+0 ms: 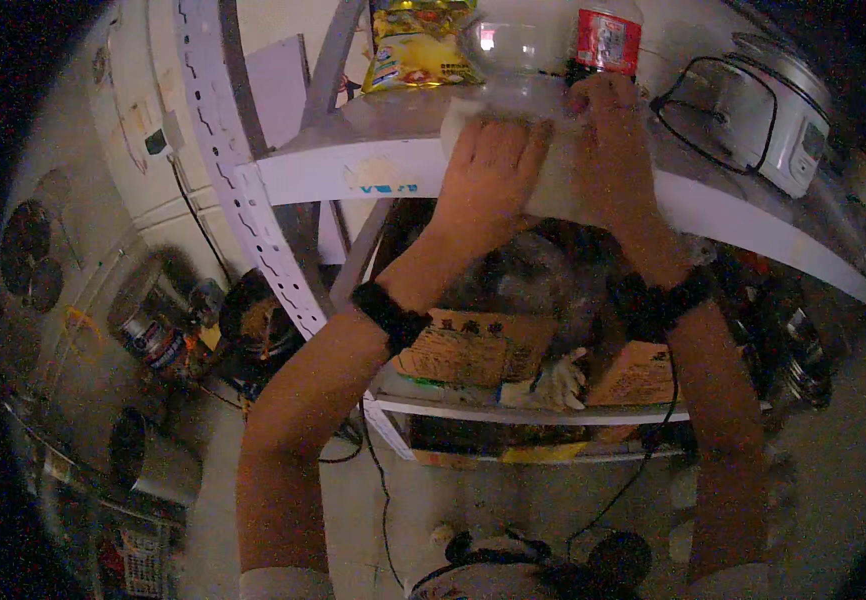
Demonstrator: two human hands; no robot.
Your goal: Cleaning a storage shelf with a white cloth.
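My left hand [497,154] is pressed down on a pale cloth [454,124] at the front of a white metal shelf [358,169], its fingers curled into the fabric. Beside it, my right hand [609,109] has bent fingers close against the base of a plastic bottle [609,37] with a red label and dark contents. Whether those fingers grip anything is hidden. Behind my left hand stands a yellow plastic food packet [422,49], with a clear container [512,45] between packet and bottle. Each wrist wears a black band.
A white rice cooker [778,112] with a looped black cord [767,86] stands at the shelf's right. The perforated upright [234,172] rises on the left. Below are cardboard boxes [478,345] bearing writing, a white glove [564,379], and hanging cables. A pan [260,319] sits lower left.
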